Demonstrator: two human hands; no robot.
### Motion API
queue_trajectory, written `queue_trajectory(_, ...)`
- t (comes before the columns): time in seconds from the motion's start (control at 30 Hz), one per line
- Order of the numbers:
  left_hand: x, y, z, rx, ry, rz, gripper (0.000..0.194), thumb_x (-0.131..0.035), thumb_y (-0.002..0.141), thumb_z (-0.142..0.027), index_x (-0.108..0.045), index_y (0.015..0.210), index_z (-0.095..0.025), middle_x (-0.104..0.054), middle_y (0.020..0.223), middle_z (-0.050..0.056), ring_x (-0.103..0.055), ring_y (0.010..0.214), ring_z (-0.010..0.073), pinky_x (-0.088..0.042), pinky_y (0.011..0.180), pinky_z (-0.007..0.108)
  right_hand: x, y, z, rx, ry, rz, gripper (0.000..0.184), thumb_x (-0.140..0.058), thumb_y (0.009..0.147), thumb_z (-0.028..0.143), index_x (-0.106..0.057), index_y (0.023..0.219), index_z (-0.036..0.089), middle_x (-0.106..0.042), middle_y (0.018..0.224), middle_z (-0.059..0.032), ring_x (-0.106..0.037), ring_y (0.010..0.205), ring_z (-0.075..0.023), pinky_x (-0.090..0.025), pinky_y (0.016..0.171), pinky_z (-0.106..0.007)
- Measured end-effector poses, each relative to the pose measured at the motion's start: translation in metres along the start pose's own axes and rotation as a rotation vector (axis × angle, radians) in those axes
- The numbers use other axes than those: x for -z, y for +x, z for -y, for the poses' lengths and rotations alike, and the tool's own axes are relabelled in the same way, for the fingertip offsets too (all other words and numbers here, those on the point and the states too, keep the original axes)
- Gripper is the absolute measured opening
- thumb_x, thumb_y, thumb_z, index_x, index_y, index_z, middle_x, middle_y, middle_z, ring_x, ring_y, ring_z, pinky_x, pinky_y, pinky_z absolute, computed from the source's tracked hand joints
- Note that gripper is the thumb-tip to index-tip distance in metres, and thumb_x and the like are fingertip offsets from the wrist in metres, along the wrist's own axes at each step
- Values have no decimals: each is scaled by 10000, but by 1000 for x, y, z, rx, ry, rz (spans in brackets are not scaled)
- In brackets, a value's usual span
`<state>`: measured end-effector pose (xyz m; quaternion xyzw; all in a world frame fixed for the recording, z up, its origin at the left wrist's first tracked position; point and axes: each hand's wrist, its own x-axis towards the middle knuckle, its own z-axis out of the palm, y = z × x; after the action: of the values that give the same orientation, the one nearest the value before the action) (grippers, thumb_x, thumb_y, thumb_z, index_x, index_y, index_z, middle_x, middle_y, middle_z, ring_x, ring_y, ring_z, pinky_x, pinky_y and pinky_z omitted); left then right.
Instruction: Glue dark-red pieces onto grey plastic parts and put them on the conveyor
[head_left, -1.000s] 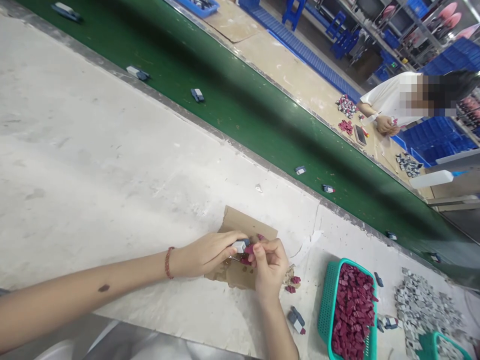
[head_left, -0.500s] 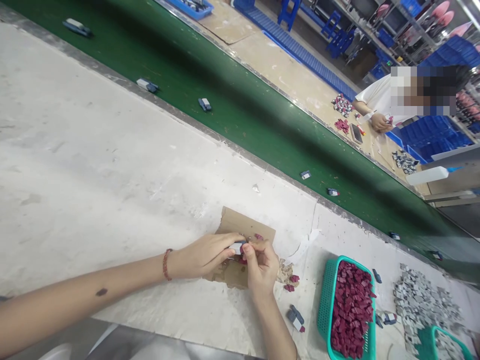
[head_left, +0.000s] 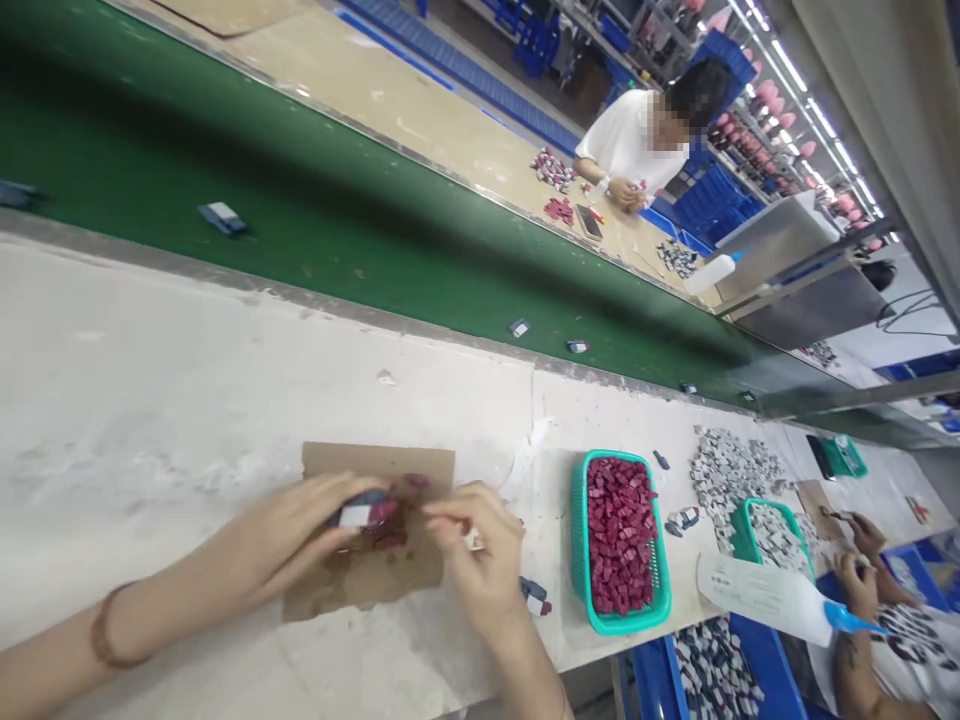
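Note:
My left hand (head_left: 300, 535) is closed on a small white, dark blue and red part (head_left: 361, 513), holding it over a piece of brown cardboard (head_left: 375, 465) on the white table. My right hand (head_left: 480, 560) hovers just right of it, fingers pinched together near a small pale bit; what it holds I cannot make out. Red pieces lie on the cardboard under the part. A finished part (head_left: 534, 596) lies by my right wrist.
A teal basket (head_left: 581, 540) of red pieces stands to the right, then a pile of grey parts (head_left: 724, 470) and a second teal basket (head_left: 757, 520). The green conveyor belt (head_left: 337, 220) carries finished parts. One co-worker sits across the belt, and another's hands (head_left: 862, 555) work at the right.
The head camera swung right, showing more of the table's right end. My right hand drew slightly away from the part that my left hand keeps holding.

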<state>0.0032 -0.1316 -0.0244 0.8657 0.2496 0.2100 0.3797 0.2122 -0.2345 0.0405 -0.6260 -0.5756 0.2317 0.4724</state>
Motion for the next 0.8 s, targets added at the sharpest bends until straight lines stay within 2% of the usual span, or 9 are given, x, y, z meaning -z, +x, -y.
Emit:
queue_trajectory(0.07, 16, 29, 6, 42, 54, -38, 355, -369, 953, -385, -581, 1221, -288, -720, 1109, 41, -685, 947, 255, -550, 789, 317, 44, -5, -8, -68, -252, -126, 188, -496, 948, 252, -682, 943, 227, -684, 870, -51, -639, 816, -184, -515, 692, -296)
queue_trajectory(0.13, 32, 68, 14, 121, 129, -103, 417, -340, 941, -462, -600, 1171, -230, -702, 1099, 74, -656, 984, 287, -531, 842, 377, 87, -12, -21, -131, -571, -243, 203, -493, 927, 229, -673, 1018, 220, -657, 1038, -97, -607, 999, -238, -501, 845, -381)
queue_trajectory(0.23, 45, 134, 32, 189, 266, -170, 582, -306, 892, -551, -612, 1147, -127, -666, 1126, 161, -604, 1071, 361, -472, 912, 480, 131, -19, -41, -196, -830, -106, 256, -455, 923, 208, -666, 1067, 226, -648, 1067, -103, -593, 994, -269, -502, 843, -427)
queue_trajectory(0.37, 39, 204, 54, 184, 305, -206, 603, -260, 894, -524, -634, 1137, -118, -632, 1140, 204, -541, 1170, 399, -387, 975, 524, 147, -21, -56, -245, -899, 30, 270, -422, 937, 195, -689, 967, 223, -652, 986, -96, -610, 933, -264, -526, 783, -403)
queue_trajectory(0.47, 26, 236, 55, 148, 307, -201, 601, -277, 931, -481, -605, 1157, -31, -555, 1282, 250, -378, 1313, 436, -278, 1061, 586, 149, -20, -60, -270, -804, -6, 269, -428, 952, 226, -695, 918, 233, -669, 948, -84, -629, 899, -250, -529, 777, -383)
queue_trajectory(0.57, 4, 267, 38, 75, 280, -147, 514, -352, 964, -414, -524, 1272, -40, -471, 1413, 193, -241, 1399, 386, -167, 1139, 561, 154, -18, -60, -346, -581, -103, 195, -519, 927, 311, -700, 916, 238, -710, 931, -79, -657, 874, -252, -536, 776, -384)
queue_trajectory(0.67, -32, 305, 14, 15, 202, -31, 460, -585, 873, -329, -543, 1285, -126, -518, 1363, 158, -416, 1286, 337, -294, 1102, 473, 156, -12, -54, -515, -223, -284, 216, -641, 854, 414, -710, 926, 222, -746, 908, -82, -692, 842, -247, -560, 760, -371)
queue_trajectory(0.73, -57, 327, -2, 20, 133, 24, 440, -639, 836, -271, -570, 1252, -148, -552, 1286, 168, -473, 1214, 347, -357, 1044, 480, 151, -6, -48, -601, 4, -422, 302, -709, 793, 460, -721, 967, 213, -758, 913, -83, -706, 835, -239, -576, 762, -366)
queue_trajectory(0.8, -75, 341, -14, 45, 59, 49, 317, -605, 837, -178, -618, 1150, -130, -566, 1210, 188, -485, 1189, 360, -381, 1009, 492, 144, 0, -41, -653, 180, -504, 375, -754, 746, 472, -733, 1013, 210, -764, 908, -78, -712, 799, -225, -588, 753, -373)
